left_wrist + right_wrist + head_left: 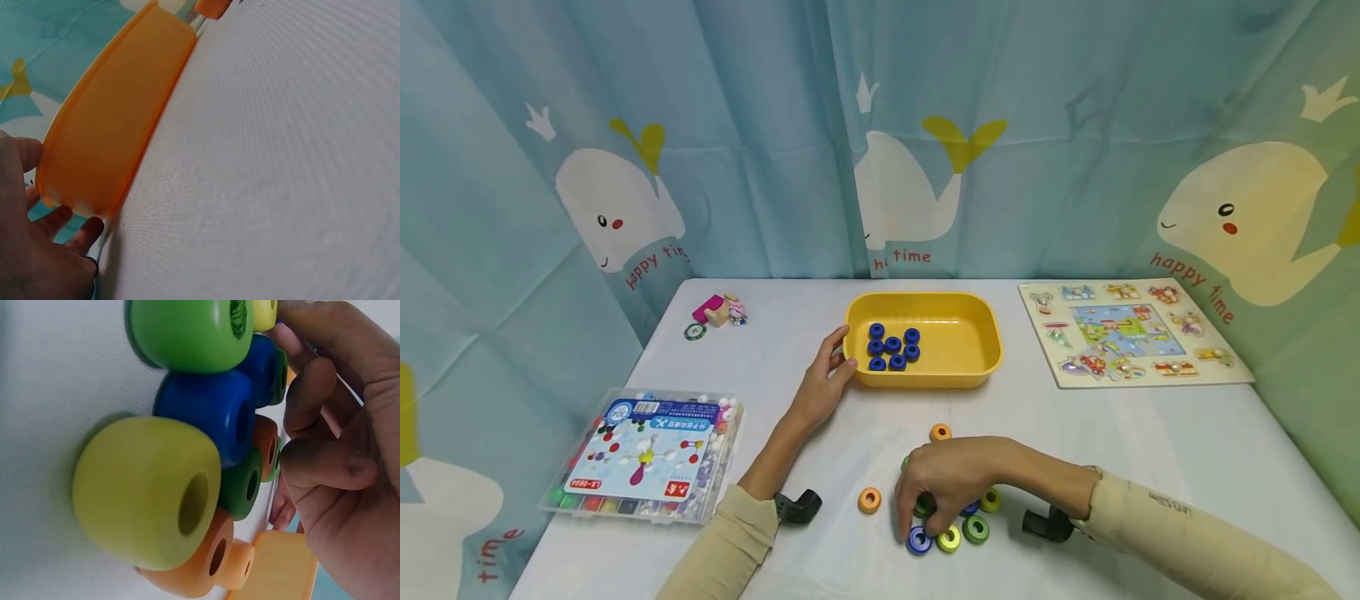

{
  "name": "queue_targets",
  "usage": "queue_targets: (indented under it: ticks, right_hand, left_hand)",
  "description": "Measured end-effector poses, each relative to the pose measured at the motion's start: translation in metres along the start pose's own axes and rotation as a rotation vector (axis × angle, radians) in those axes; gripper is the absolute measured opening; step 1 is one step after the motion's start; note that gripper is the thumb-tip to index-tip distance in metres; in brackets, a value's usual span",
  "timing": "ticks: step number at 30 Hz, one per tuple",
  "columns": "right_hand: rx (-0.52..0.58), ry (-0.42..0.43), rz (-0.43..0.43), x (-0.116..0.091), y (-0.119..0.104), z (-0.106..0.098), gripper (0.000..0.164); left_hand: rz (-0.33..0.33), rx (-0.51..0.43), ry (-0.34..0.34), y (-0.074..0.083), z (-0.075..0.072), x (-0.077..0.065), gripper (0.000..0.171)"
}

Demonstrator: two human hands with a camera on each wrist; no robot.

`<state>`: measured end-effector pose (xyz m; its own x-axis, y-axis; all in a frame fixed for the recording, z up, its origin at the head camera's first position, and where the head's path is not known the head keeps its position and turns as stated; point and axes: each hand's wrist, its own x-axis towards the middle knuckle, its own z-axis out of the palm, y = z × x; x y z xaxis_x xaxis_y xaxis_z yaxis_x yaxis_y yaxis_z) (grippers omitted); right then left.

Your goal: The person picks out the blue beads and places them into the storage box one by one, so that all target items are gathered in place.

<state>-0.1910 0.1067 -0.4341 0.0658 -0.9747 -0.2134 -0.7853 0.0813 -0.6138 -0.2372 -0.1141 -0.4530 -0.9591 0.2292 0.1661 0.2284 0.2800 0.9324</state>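
Note:
My left hand (822,385) rests against the left end of a yellow plastic tray (958,381), thumb at the front corner, other fingers along the outer side wall. Several dark blue beads (892,345) lie in the tray's left half. Nearer the front edge, my right hand (951,479) bends down over a loose group of ring-shaped beads. Its thumb and index finger pinch a blue bead (919,541) on the table. Beside it lie a yellow bead (949,538) and a green bead (976,529); the hand partly covers others. An orange bead (869,500) lies apart to the left.
A clear case of coloured balls (643,454) lies at the left. Small toys (718,312) and a green chip (695,332) sit at the back left. A wooden peg puzzle (1131,333) lies at the back right. Curtains (760,167) enclose the table's far sides.

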Motion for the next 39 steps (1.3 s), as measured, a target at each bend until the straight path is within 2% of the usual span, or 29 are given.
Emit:
queue_targets:
  ticks: [13,28,33,39]
  right_hand:
    - [-0.054,-0.025,0.013,0.003,-0.002,0.002,0.032]
    - [-0.049,0.008,-0.013,0.004,-0.006,0.003,0.031]
    - [-0.013,0.086,-0.016,-0.006,-0.007,-0.009,0.03]
    - [0.047,0.249,0.097,-0.031,-0.008,-0.051,0.029]
  left_hand:
    - [-0.006,0.009,-0.01,0.001,-0.001,0.0,0.053]
    - [-0.019,0.008,-0.01,0.001,-0.001,0.0,0.054]
    - [-0.023,0.002,-0.01,0.001,0.0,0.0,0.054]
    - [-0.015,0.02,0.005,0.003,0.0,-0.001,0.054]
